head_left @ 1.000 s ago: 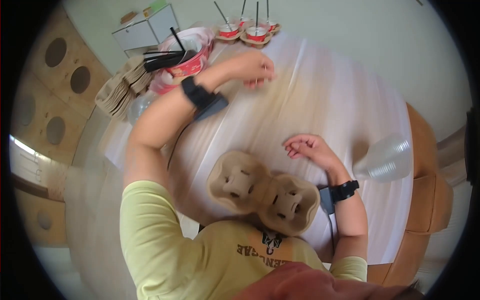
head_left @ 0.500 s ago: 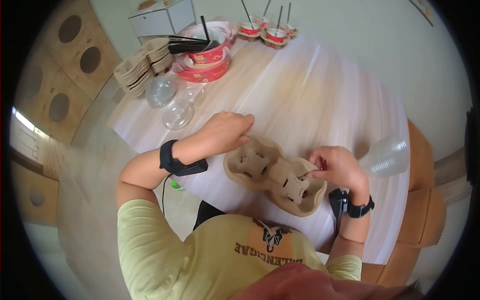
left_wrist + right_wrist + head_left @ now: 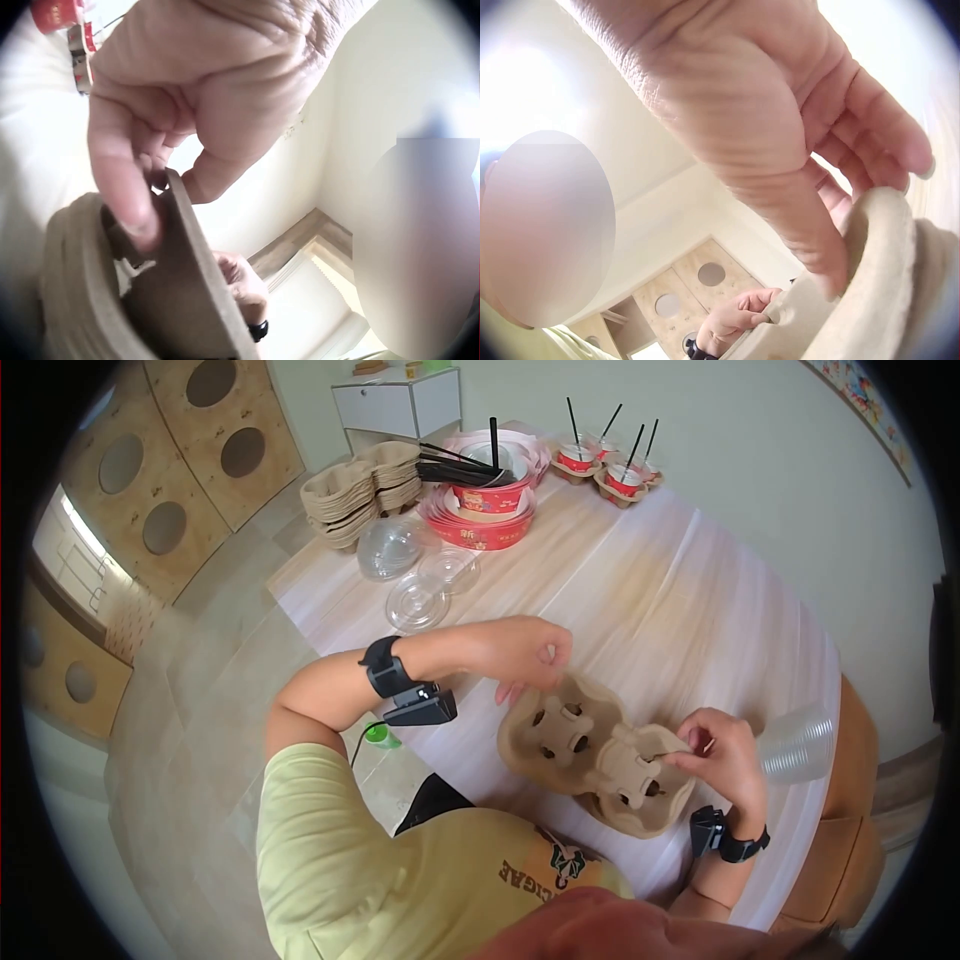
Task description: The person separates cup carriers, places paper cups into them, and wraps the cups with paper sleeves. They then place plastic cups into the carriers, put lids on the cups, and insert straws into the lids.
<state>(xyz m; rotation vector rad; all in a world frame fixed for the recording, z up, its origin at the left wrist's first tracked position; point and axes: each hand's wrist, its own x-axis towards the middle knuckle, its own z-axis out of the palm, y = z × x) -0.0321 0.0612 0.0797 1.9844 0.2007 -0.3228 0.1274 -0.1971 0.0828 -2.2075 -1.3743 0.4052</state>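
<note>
A brown two-cup cardboard tray lies near the table's front edge, and its right part stands partly apart from another tray layer beneath. My left hand is at its far left rim; in the left wrist view this hand pinches the thin edge of the top tray, beside several stacked rims. At the right end, my right hand grips the tray's edge. The right wrist view shows this hand with its thumb against the tray rim, other fingers beyond it.
Far left on the table are stacked cardboard trays, clear lids, and red bowls with black straws. Cups with straws stand at the back. Nested clear cups lie at the right edge.
My left hand has come back from the far side of the table to the tray's rim. My right hand has moved onto the tray's right end. The head view has turned left.
</note>
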